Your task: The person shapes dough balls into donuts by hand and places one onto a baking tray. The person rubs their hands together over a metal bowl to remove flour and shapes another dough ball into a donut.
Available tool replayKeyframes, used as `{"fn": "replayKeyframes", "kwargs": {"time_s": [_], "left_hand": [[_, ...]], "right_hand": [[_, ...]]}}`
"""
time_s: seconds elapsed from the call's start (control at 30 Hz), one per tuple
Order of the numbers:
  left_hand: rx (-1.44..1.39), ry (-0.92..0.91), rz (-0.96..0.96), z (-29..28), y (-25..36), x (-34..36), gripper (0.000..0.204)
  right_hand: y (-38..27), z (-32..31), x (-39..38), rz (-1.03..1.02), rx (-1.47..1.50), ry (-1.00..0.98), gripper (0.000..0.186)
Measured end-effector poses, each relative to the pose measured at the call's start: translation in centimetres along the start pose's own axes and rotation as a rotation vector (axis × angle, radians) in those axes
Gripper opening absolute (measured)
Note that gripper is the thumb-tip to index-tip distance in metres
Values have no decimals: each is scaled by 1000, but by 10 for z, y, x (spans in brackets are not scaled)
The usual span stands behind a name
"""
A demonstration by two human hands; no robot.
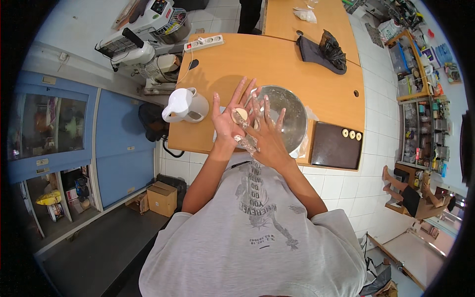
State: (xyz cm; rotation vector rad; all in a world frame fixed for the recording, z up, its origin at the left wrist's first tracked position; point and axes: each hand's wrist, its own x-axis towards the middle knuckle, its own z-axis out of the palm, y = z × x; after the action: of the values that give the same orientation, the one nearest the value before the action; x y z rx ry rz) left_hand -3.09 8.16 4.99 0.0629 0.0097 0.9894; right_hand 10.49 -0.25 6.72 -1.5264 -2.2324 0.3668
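Observation:
My left hand (225, 124) is palm up with its fingers stretched out, carrying a small pale round of dough (239, 115) on the palm. Over it comes my right hand (269, 146), fingers spread, one fingertip at the dough. Sticky white dough or flour clings to the fingers of both hands. Just beyond and to the right is a large metal mixing bowl (297, 111), partly hidden behind my hands; its contents are hard to make out. A dark baking tray (334, 151) at the right holds three small pale dough rounds (352, 134) near its far right corner.
On the wooden table (247, 54) stand a white pitcher (198, 108) at the left and a power strip (204, 43) at the far left edge. A black plastic bag (332, 51) lies on dark cloth. Left are a stand mixer (170, 24) and blue cabinets (121, 119). Another person (413, 198) sits at far right.

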Motion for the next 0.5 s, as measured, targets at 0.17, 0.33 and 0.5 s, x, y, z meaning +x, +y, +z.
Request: {"fn": "replayKeyframes", "kwargs": {"time_s": [0.17,0.33,0.5], "left_hand": [[130,82,37,6,-4,0,91],[-117,-54,-22,5,-3,1,90],[-29,45,11,11,-3,2,89]], "right_hand": [[1,-2,1,0,-20,-70,52],[-1,-2,3,4,-1,0,47],[4,-3,-1,11,-34,-112,52]]}}
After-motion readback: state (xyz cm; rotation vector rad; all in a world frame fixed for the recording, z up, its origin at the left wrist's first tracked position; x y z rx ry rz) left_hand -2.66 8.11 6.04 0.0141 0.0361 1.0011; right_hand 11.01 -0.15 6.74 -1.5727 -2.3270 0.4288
